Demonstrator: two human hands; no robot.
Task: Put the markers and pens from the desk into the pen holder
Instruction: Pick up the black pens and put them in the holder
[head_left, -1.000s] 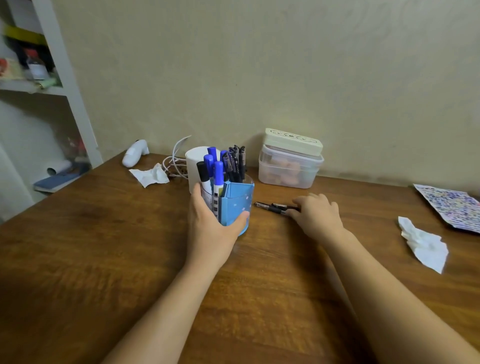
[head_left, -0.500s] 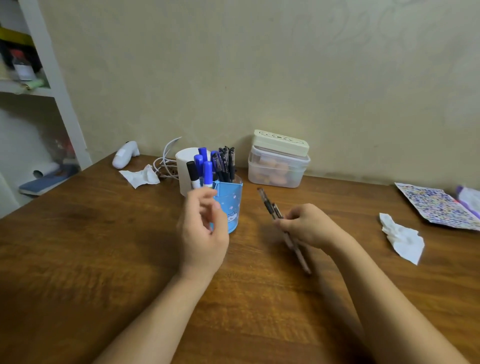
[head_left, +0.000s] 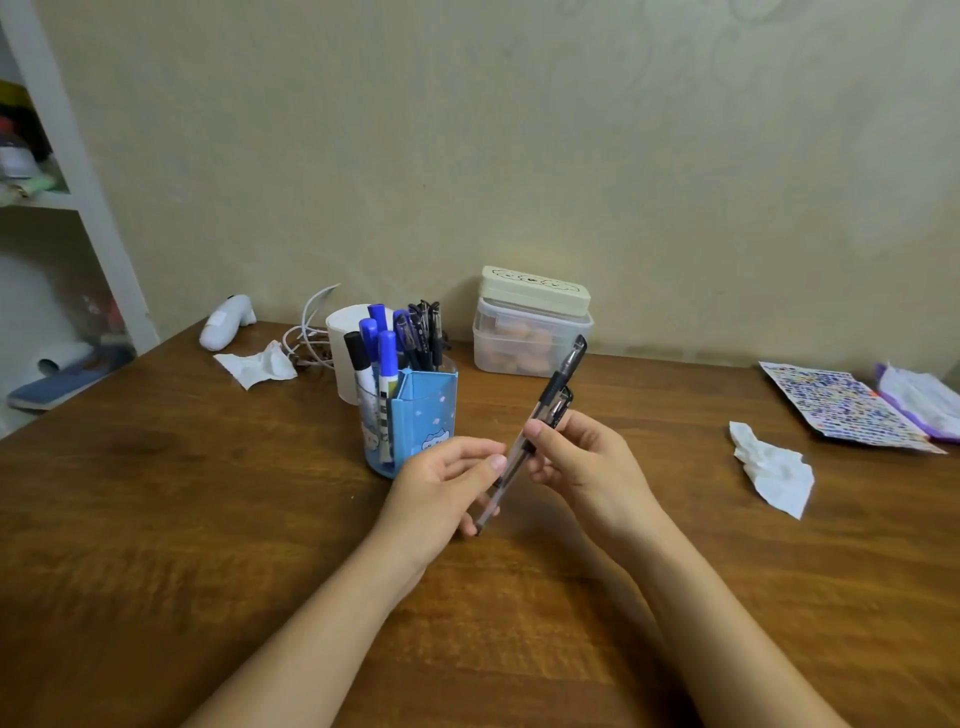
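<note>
A blue pen holder (head_left: 423, 415) stands upright on the wooden desk (head_left: 156, 519), holding several blue and black markers (head_left: 379, 353) and black pens (head_left: 426, 327). Just right of it, two black pens (head_left: 550, 400) are held tilted above the desk, caps pointing up and away. My right hand (head_left: 587, 462) grips them around the middle. My left hand (head_left: 441, 488) pinches the lower end of the longer pen, in front of the holder.
A white cylinder (head_left: 345, 332) with cables stands behind the holder. A lidded plastic box (head_left: 530, 332) sits by the wall. Crumpled tissues lie at the left (head_left: 260, 364) and right (head_left: 774, 467). A patterned sheet (head_left: 847, 405) lies far right; a white shelf unit (head_left: 98, 208) stands left.
My right hand picked the two pens up off the desk and raised them. My left hand let go of the holder and moved right onto the pens' lower end.
</note>
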